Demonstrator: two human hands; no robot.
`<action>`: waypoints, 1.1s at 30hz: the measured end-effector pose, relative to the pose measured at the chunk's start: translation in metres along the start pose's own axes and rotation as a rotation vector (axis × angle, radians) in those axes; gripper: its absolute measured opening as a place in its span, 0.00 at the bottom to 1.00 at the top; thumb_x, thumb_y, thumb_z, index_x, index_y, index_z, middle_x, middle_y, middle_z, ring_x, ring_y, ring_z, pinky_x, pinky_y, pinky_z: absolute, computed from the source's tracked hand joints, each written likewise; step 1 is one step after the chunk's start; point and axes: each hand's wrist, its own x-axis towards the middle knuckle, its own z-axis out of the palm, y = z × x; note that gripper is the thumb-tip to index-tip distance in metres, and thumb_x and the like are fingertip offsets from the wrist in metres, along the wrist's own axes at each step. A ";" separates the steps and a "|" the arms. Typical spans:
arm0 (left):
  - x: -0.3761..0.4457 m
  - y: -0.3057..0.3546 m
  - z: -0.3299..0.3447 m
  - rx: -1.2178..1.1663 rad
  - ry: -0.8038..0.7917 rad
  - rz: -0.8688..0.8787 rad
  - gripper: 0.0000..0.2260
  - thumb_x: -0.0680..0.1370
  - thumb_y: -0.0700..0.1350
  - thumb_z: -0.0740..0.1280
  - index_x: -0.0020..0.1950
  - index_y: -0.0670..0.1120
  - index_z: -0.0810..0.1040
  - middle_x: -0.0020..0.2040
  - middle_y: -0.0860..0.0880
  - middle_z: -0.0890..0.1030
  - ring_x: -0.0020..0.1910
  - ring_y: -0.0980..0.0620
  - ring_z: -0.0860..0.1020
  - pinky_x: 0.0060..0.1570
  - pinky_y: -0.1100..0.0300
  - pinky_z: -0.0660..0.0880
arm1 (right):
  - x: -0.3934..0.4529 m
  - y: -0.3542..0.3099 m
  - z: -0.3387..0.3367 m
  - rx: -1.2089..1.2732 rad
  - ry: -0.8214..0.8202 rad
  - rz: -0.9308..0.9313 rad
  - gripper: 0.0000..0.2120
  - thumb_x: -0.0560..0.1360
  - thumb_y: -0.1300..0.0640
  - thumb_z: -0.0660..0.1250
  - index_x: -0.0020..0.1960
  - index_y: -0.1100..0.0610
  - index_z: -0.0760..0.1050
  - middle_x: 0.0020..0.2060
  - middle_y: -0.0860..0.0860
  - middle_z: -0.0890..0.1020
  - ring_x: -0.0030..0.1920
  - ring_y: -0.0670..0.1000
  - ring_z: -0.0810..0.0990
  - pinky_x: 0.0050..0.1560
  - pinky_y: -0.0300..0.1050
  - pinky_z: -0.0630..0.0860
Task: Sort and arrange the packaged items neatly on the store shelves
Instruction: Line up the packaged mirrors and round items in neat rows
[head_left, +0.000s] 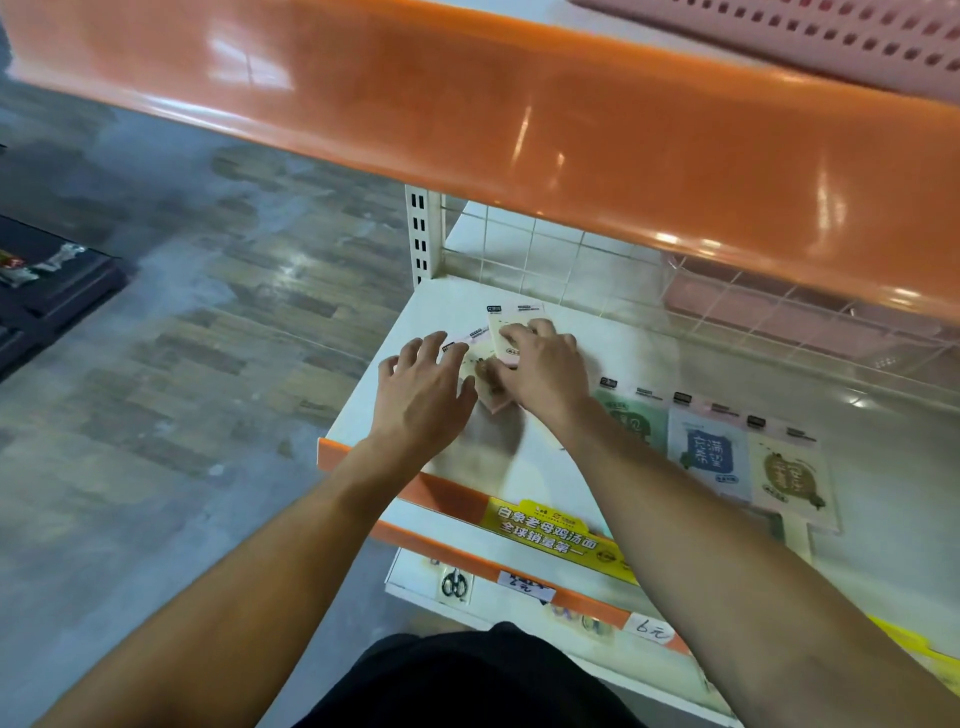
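Both hands on white shelf (613, 358) — R hand (540, 366) grips cream packet (506, 340); L hand (423, 387) fingers spread, over pink-edged packets (470, 343).

Our right hand (540, 371) covers most of the flat packets (511, 332) beneath; their print blurs, perhaps pale cream. Right of the packets, our forearm hides the green card (631, 418).

A single head-worn camera looks forward and steeply down from close above the white shelf (613, 364), its front edge crossing the lower middle. The orange upper shelf (519, 119) fills the top, and the floor (182, 338) takes the left side.
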 end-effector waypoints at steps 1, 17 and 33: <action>0.001 -0.001 0.000 -0.005 -0.001 -0.001 0.20 0.79 0.53 0.60 0.71 0.52 0.67 0.73 0.49 0.66 0.72 0.45 0.64 0.66 0.48 0.62 | 0.000 -0.001 0.000 0.003 0.005 0.002 0.23 0.74 0.42 0.67 0.67 0.46 0.74 0.65 0.53 0.73 0.60 0.63 0.71 0.61 0.53 0.71; 0.011 0.022 0.002 -0.031 -0.024 0.087 0.21 0.79 0.55 0.58 0.70 0.50 0.66 0.72 0.49 0.67 0.70 0.45 0.66 0.64 0.48 0.64 | -0.032 0.013 -0.015 0.125 0.235 0.140 0.20 0.70 0.43 0.72 0.58 0.50 0.79 0.57 0.50 0.76 0.58 0.60 0.71 0.59 0.52 0.72; -0.006 0.070 0.013 -0.067 -0.089 0.200 0.19 0.79 0.54 0.59 0.70 0.51 0.67 0.73 0.49 0.66 0.71 0.45 0.65 0.67 0.47 0.63 | -0.083 0.052 -0.028 0.072 0.250 0.343 0.20 0.72 0.42 0.68 0.59 0.51 0.76 0.62 0.52 0.72 0.61 0.60 0.69 0.60 0.53 0.70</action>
